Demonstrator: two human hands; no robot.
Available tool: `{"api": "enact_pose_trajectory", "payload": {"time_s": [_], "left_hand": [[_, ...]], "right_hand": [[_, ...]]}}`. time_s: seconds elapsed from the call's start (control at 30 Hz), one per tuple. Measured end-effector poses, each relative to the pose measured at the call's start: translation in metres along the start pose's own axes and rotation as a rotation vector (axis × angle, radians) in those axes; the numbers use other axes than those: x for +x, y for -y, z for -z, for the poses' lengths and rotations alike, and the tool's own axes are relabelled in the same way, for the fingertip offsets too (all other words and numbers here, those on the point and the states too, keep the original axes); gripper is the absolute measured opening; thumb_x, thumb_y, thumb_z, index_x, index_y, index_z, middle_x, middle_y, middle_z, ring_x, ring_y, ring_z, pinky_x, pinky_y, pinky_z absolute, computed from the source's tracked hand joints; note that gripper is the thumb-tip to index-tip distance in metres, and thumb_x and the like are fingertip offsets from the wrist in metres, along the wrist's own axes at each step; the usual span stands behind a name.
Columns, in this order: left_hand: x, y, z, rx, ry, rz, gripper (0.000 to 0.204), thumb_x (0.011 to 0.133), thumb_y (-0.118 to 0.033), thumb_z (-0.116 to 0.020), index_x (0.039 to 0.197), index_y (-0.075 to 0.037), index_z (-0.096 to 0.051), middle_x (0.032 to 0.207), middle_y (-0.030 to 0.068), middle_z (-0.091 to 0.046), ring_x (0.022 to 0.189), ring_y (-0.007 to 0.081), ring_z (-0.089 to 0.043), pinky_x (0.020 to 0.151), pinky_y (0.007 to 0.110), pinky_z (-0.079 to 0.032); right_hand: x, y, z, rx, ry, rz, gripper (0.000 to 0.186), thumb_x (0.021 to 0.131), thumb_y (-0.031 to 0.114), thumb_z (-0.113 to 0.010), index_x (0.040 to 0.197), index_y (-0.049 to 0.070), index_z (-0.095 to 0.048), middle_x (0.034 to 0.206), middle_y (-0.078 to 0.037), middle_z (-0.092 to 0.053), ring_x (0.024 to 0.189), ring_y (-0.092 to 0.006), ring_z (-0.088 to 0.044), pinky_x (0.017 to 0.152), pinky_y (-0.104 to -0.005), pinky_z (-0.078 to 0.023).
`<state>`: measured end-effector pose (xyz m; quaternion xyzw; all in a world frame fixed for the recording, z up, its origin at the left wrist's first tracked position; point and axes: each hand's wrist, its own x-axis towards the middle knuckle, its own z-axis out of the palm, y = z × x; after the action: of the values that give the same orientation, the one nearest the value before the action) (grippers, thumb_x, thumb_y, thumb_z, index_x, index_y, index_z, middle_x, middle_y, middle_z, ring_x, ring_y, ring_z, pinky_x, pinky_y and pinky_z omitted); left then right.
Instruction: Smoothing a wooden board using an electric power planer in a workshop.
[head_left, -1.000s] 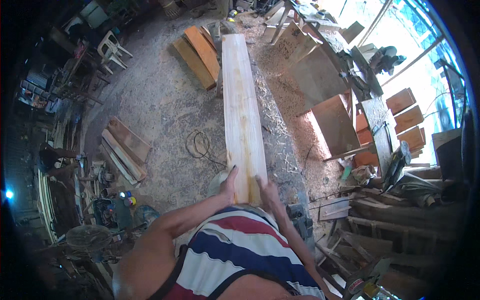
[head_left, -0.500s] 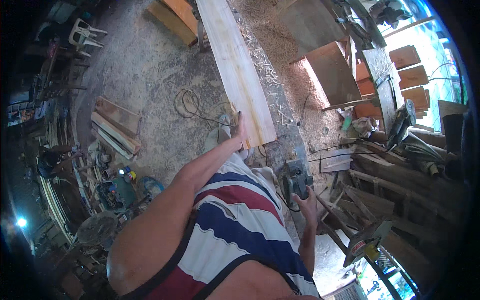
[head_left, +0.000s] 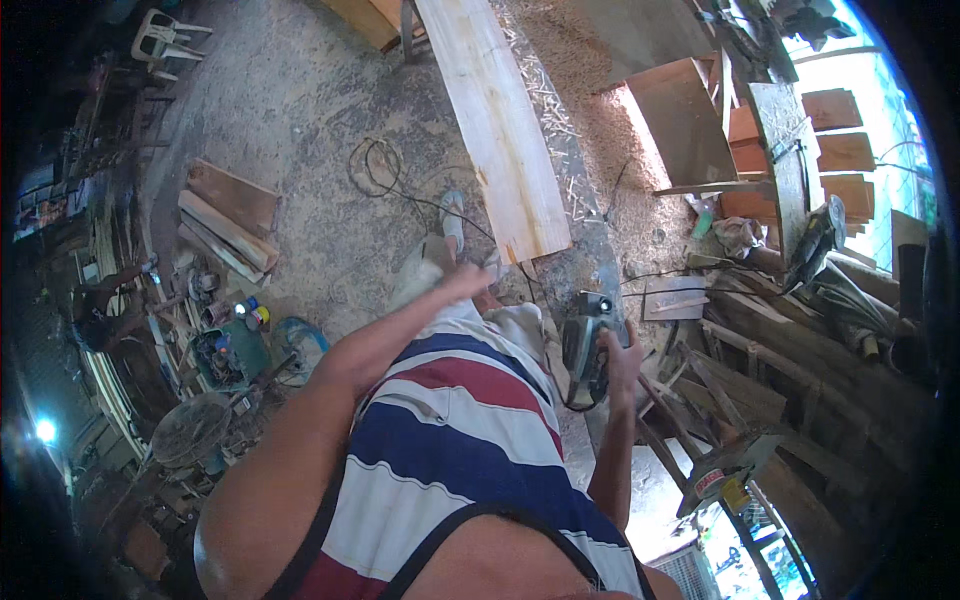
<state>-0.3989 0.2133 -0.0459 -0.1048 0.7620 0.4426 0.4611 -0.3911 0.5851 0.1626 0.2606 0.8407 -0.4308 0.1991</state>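
Note:
A long pale wooden plank (head_left: 500, 130) lies along a narrow bench (head_left: 598, 258) strewn with wood shavings. Beside the plank's near end, my left hand (head_left: 466, 281) hangs in front of my body, apart from the wood. Motion smears its fingers. On the near part of the bench, to the right, rests a dark electric hand planer (head_left: 583, 345). My right hand (head_left: 625, 355) is closed around the handle at its right side, and the palm side is hidden.
A looped cord (head_left: 375, 168) trails over the dusty floor toward my feet. Stacked boards (head_left: 228, 222) lie at the left, near a tub of tools (head_left: 225, 357). Wooden panels (head_left: 680, 125) and piled timber (head_left: 775, 345) crowd the right. A white chair (head_left: 168, 42) stands far left.
My left hand has let go of the plank's near end and drawn back toward my body. My right hand has moved forward and gripped the planer, which has turned slightly.

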Motion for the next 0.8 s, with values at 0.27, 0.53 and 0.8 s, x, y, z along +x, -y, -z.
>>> {"api": "enact_pose_trajectory", "payload": {"time_s": [0.27, 0.53, 0.8], "left_hand": [[-0.066, -0.106, -0.050, 0.318, 0.566, -0.697, 0.044, 0.087, -0.028, -0.067, 0.127, -0.010, -0.075, 0.121, 0.0178, -0.075, 0.115, 0.0388, -0.070, 0.099, 0.047, -0.054], [-0.057, 0.021, 0.086, 0.521, -0.378, -0.317, 0.020, 0.083, -0.027, -0.071, 0.095, -0.013, -0.076, 0.090, 0.0191, -0.073, 0.091, 0.0435, -0.072, 0.084, 0.052, -0.056], [-0.153, 0.110, 0.165, 0.595, -0.548, 0.013, 0.042, 0.096, -0.042, -0.066, 0.085, -0.004, -0.079, 0.086, 0.0254, -0.073, 0.086, 0.0462, -0.072, 0.077, 0.056, -0.056]], "right_hand": [[0.001, 0.173, -0.011, 0.587, 0.127, -0.037, 0.062, 0.098, 0.025, -0.075, 0.152, 0.002, -0.056, 0.108, -0.007, -0.073, 0.077, -0.0096, -0.061, 0.068, -0.0241, -0.049], [0.057, 0.187, -0.094, 0.087, 0.094, 0.499, 0.045, 0.096, 0.019, -0.077, 0.138, 0.005, -0.068, 0.116, -0.015, -0.076, 0.102, -0.0210, -0.073, 0.090, -0.0335, -0.058], [0.120, 0.201, -0.150, 0.053, 0.153, 0.544, 0.044, 0.094, 0.015, -0.075, 0.135, 0.002, -0.067, 0.111, -0.020, -0.079, 0.103, -0.0236, -0.077, 0.093, -0.0362, -0.059]]}}
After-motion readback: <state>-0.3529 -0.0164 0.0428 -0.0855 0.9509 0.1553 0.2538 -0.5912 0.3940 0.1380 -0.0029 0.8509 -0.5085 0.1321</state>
